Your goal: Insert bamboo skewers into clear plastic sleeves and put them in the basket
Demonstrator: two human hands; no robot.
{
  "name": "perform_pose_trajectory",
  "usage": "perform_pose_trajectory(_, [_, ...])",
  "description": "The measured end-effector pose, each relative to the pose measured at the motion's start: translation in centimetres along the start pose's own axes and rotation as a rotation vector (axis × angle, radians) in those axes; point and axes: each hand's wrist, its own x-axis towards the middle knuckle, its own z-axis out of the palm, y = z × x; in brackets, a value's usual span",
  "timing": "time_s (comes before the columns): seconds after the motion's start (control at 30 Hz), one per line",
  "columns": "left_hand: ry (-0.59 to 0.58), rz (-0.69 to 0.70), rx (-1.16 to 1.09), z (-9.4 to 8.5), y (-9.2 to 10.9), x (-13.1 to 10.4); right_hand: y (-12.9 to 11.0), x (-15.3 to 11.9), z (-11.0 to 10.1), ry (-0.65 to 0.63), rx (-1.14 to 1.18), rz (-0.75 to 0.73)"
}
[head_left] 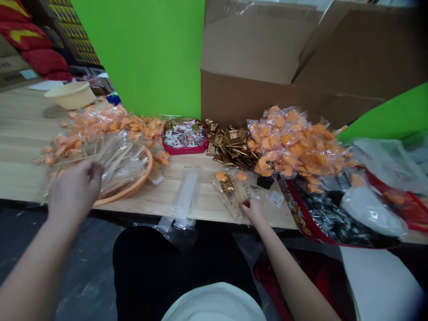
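My left hand [76, 185] is over the left rim of an orange basket [147, 171] that holds clear bags of thin wooden sticks [117, 154]. Its fingers are curled, and motion blur hides what they grip, if anything. My right hand [254, 211] has its fingertips pressed on a bundle of pale sticks [238, 196] in clear wrap at the table's front edge. Two orange pieces [221, 175] and a gold packet [228, 185] lie at the top of that bundle. Between my hands, flat clear bags [187, 191] with a white strip overhang the edge.
Behind are wrapped orange pieces [290, 138], gold packets [232, 145] and a pink tray [185, 149] of small sachets. A red box [306, 218] with dark packets stands right, near a small black block [265, 181]. A cream bowl [72, 96] sits back left. Cardboard [257, 44] rises behind.
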Motion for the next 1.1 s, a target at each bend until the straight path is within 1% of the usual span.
perform_pose_trajectory(0.03, [0.057,0.031,0.131,-0.3,-0.5,1.3,-0.1,0.5,0.3,0.000,-0.018,0.008])
perform_pose_trajectory(0.07, [0.112,0.060,0.214,0.0,-0.6,1.8,-0.2,0.9,0.6,-0.007,-0.029,0.017])
perform_pose_trajectory(0.1, [0.129,0.098,0.253,0.9,-0.4,1.6,-0.2,1.2,0.8,-0.018,-0.034,0.027])
perform_pose_trajectory(0.13, [0.145,0.142,0.224,2.2,0.0,0.6,-0.2,1.4,0.9,-0.032,-0.035,0.038])
perform_pose_trajectory(0.2, [0.054,0.231,0.095,6.0,1.3,-3.0,0.0,1.6,0.8,-0.073,-0.028,0.065])
perform_pose_trajectory(0.27, [-0.122,0.268,-0.041,10.0,3.0,-7.7,0.3,1.8,0.3,-0.130,-0.013,0.106])
perform_pose_trajectory(0.33, [-0.266,0.206,-0.163,13.2,4.8,-11.8,0.5,1.8,-0.4,-0.191,0.018,0.160])
perform_pose_trajectory(0.37, [-0.319,0.159,-0.230,14.3,5.7,-13.4,0.5,1.7,-0.8,-0.218,0.043,0.189])
perform_pose_trajectory(0.4, [-0.361,0.107,-0.308,15.0,6.6,-14.5,0.4,1.5,-1.3,-0.243,0.075,0.218])
perform_pose_trajectory(0.43, [-0.400,0.055,-0.396,15.4,7.4,-15.3,0.3,1.2,-1.9,-0.270,0.117,0.247])
perform_pose_trajectory(0.5, [-0.483,-0.050,-0.584,15.5,9.1,-16.2,0.1,-0.3,-3.0,-0.337,0.220,0.297])
perform_pose_trajectory(0.53, [-0.536,-0.107,-0.675,15.5,10.0,-16.4,0.0,-1.5,-3.5,-0.378,0.276,0.318])
perform_pose_trajectory(0.6, [-0.667,-0.250,-0.845,15.5,12.0,-16.9,-0.2,-4.6,-3.9,-0.464,0.371,0.348])
perform_pose_trajectory(0.67, [-0.852,-0.432,-1.008,15.9,14.1,-17.6,-0.4,-8.4,-3.3,-0.546,0.440,0.367])
perform_pose_trajectory(0.73, [-1.052,-0.592,-1.145,16.4,16.0,-18.2,-0.5,-12.0,-2.2,-0.661,0.550,0.383])
perform_pose_trajectory(0.77, [-1.119,-0.643,-1.188,16.6,16.7,-18.4,-0.6,-13.3,-1.5,-0.681,0.579,0.376])
perform_pose_trajectory(0.8, [-1.154,-0.672,-1.215,16.7,17.2,-18.5,-0.7,-14.3,-0.9,-0.687,0.584,0.355])
perform_pose_trajectory(0.83, [-1.151,-0.685,-1.230,16.7,17.5,-18.4,-0.8,-14.9,-0.5,-0.682,0.558,0.306])
perform_pose_trajectory(0.87, [-1.116,-0.693,-1.233,16.5,17.5,-18.4,-0.9,-15.0,-0.2,-0.659,0.503,0.229])
perform_pose_trajectory(0.93, [-1.060,-0.680,-1.220,15.8,17.2,-18.2,-1.2,-14.3,-0.1,-0.584,0.398,0.079])
perform_pose_trajectory(0.97, [-1.064,-0.658,-1.203,15.3,17.0,-18.2,-1.5,-13.5,-0.2,-0.544,0.379,0.040])
perform_pose_trajectory(1.03, [-1.135,-0.561,-1.148,14.6,16.4,-18.3,-2.5,-11.9,-0.5,-0.505,0.412,0.045])
perform_pose_trajectory(1.07, [-1.186,-0.480,-1.118,14.4,16.1,-18.4,-3.2,-11.2,-0.7,-0.511,0.431,0.054])
perform_pose_trajectory(1.1, [-1.221,-0.381,-1.085,14.3,15.8,-18.3,-4.0,-10.5,-0.8,-0.521,0.434,0.029])
